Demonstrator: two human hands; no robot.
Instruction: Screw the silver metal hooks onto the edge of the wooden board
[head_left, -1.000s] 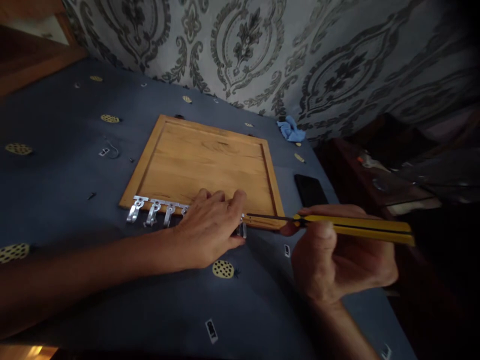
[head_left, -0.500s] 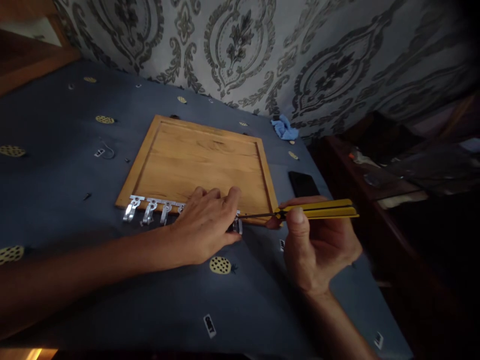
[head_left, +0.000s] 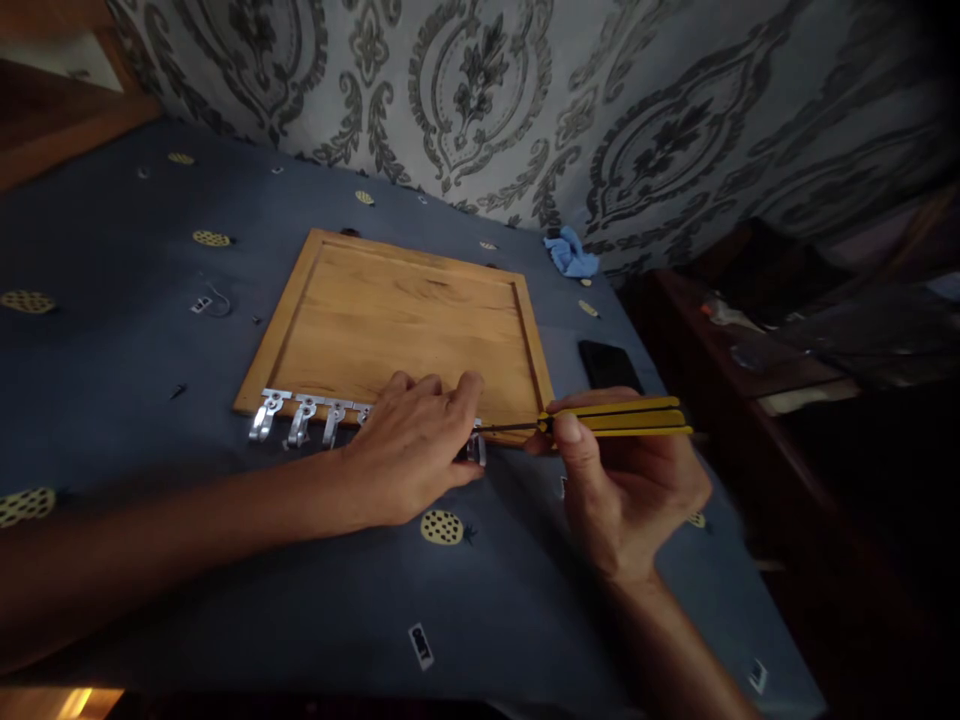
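A framed wooden panel lies flat on the cloth-covered table. Along its near edge runs a rail of silver metal hooks, partly hidden by my left hand. That hand is closed over the rail and panel edge, knuckles up, with the thumb low beside the rightmost hook. In my right hand is a screwdriver with a yellow handle, pinched between thumb and fingers. Its thin dark shaft lies almost level and points left to the rail's right end, close to my left fingers. The exact tip contact is hard to see.
Right of the panel lies a black phone; behind it is a crumpled blue cloth. Small screws are scattered at left. A patterned wall borders the table's back, and dark, cluttered furniture stands to the right.
My right hand and the screwdriver have shifted slightly left, and the handle looks turned a little. My left hand stays in place on the rail.
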